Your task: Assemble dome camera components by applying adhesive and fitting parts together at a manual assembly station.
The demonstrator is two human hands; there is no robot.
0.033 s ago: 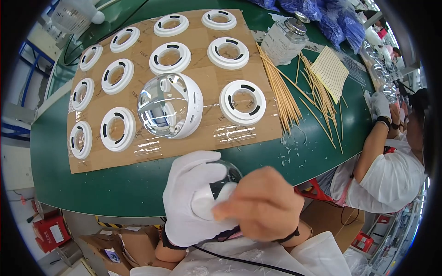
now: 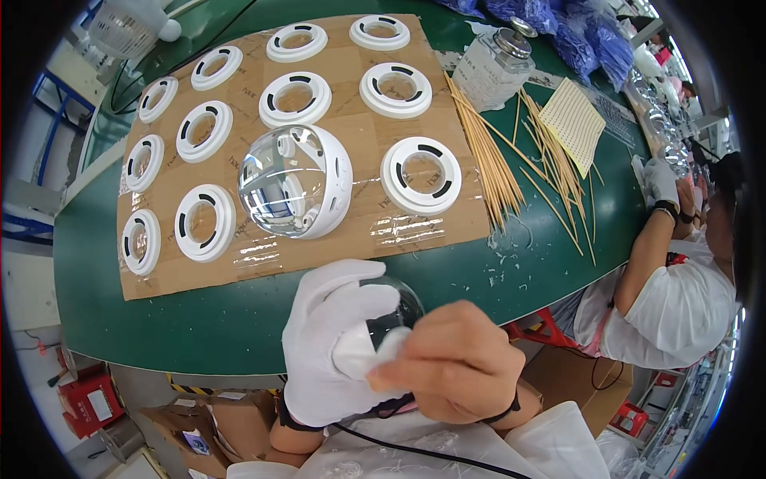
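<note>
Left hand (image 2: 339, 343), gloved, cupped round a clear dome (image 2: 410, 302) at the near edge of the worktop (image 2: 199, 335). Right hand (image 2: 459, 359), bare, bent in at dome's near right side, fingers curled, tips pointing left; cannot tell if pinching anything.

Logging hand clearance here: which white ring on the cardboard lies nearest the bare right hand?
The white ring right of the clear-domed device, at the front right of the cardboard; the others lie farther back or left.
</note>
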